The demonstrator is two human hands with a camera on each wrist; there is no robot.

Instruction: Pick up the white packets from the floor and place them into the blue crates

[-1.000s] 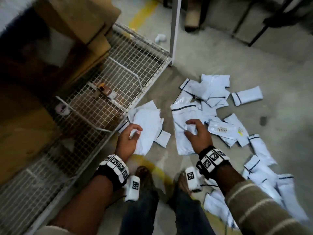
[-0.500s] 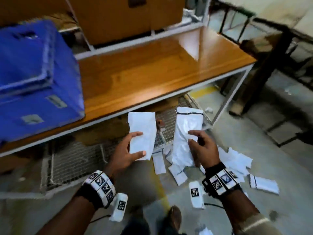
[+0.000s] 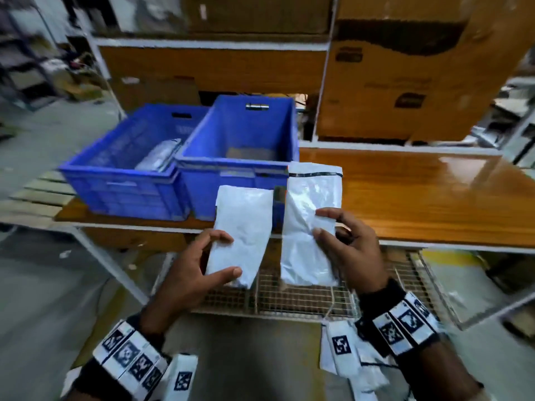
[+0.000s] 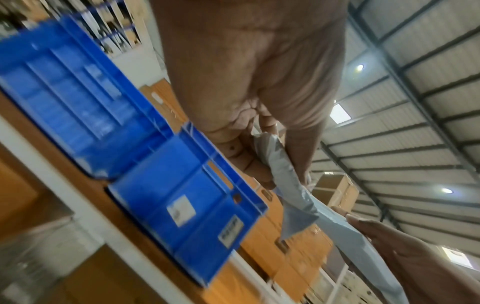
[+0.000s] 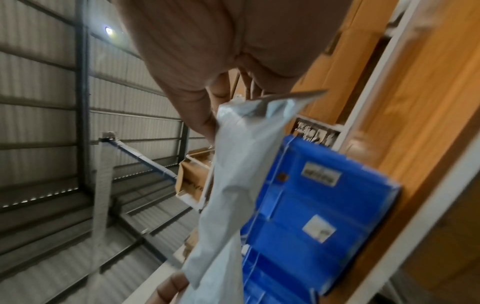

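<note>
White plastic packets, one pinched low in the left hand [image 3: 189, 273] grip (plain packet [image 3: 241, 233]), one in the right hand [image 3: 350, 256] grip (black-striped packet [image 3: 309, 215]), hang before the blue crates [image 3: 237, 149] at the tabletop [image 3: 419, 192] front edge, seemingly light, limp, slippery.

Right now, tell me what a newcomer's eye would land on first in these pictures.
First, the two white packets held up side by side at the centre: the left hand pinches the shorter packet, and the right hand holds the longer packet with a black stripe near its top. Just behind them two blue crates stand side by side on the wooden shelf; the left crate already has packets in it.
</note>
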